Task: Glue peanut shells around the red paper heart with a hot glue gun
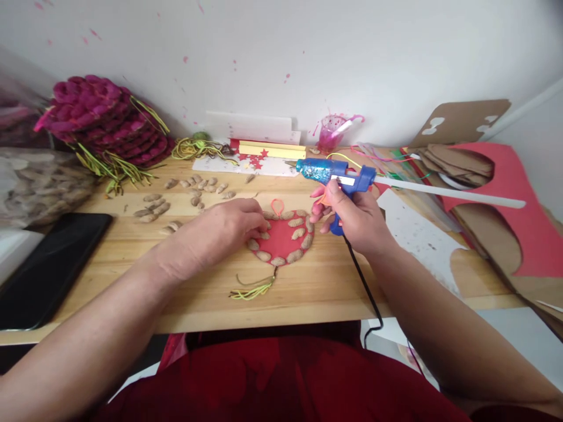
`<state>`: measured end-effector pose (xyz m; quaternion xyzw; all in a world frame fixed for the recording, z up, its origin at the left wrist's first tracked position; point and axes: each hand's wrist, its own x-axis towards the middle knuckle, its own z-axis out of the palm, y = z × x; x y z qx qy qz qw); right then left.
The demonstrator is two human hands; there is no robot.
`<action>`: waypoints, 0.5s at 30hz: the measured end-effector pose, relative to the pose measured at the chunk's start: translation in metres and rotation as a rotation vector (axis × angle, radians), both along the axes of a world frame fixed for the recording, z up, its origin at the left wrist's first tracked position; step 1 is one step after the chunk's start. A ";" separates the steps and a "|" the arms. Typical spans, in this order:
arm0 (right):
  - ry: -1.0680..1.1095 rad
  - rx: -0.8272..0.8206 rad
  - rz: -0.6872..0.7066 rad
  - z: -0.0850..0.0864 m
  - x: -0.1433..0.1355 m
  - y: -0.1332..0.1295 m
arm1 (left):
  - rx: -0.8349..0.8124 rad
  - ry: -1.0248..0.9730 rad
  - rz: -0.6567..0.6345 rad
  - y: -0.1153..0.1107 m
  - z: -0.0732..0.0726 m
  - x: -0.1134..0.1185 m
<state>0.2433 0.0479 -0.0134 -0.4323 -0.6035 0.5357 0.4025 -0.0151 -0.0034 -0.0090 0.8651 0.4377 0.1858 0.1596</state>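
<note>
A red round piece [275, 240] lies on the wooden table, with peanut shells around its rim and a few inside on the right. An orange loop [277, 206] tops it and a yellow-green tassel [255, 290] hangs at its bottom. My left hand [240, 221] is over its upper left edge, fingers bent together at a peanut shell; the fingertips are partly hidden. In my right hand [352, 214] is a blue glue gun [336, 174], its nozzle pointing left above the table, a long white glue stick [448, 190] sticking out behind.
Loose peanut shells [204, 184] lie left of centre, a black phone [53, 264] and a bag of peanuts [44, 181] farther left. Magenta stacked pieces [105, 120] lean at the wall. Red star cutouts [255, 161], a stained cup [332, 132] and cardboard [488, 234] lie behind and right.
</note>
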 end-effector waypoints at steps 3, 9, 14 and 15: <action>0.083 -0.038 0.040 0.003 0.001 -0.002 | -0.032 -0.119 0.057 0.003 0.004 -0.001; 0.252 0.041 0.173 0.006 0.001 -0.013 | -0.541 -0.894 0.349 0.009 0.014 -0.010; 0.223 0.183 0.284 0.003 0.003 -0.023 | -0.829 -1.434 0.339 0.012 0.009 -0.005; 0.202 0.197 0.299 0.002 0.003 -0.024 | -0.866 -1.466 0.335 0.012 0.008 -0.003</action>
